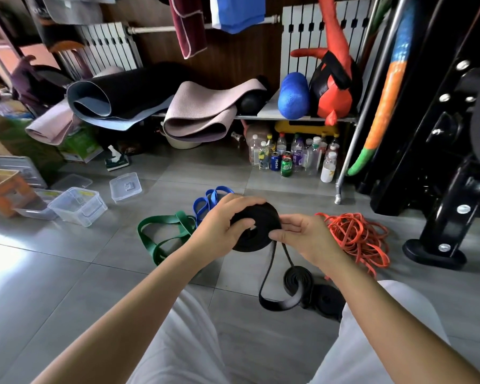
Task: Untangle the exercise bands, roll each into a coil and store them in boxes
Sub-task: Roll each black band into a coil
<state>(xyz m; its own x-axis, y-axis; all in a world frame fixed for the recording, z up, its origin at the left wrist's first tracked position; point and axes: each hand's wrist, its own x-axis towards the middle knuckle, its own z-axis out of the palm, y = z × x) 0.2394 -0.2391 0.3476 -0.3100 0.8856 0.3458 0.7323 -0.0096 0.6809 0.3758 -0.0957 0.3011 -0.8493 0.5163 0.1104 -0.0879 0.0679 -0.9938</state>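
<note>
My left hand [222, 223] hides the black coil's [261, 215] left side, my right hand [302, 234] its lower right edge.

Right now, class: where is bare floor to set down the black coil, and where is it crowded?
Free: tiles left of the green band, nearer than the clear boxes. Crowded: from the blue band to the orange bands and loose black band.

Bare left hand [222, 225], bare right hand [302, 236], white trousers [189, 345].

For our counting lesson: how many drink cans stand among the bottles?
3: a blue metal Pepsi can at the left, a green metal can beside it in front, a red metal can behind them. The bottles may hide more.
</note>
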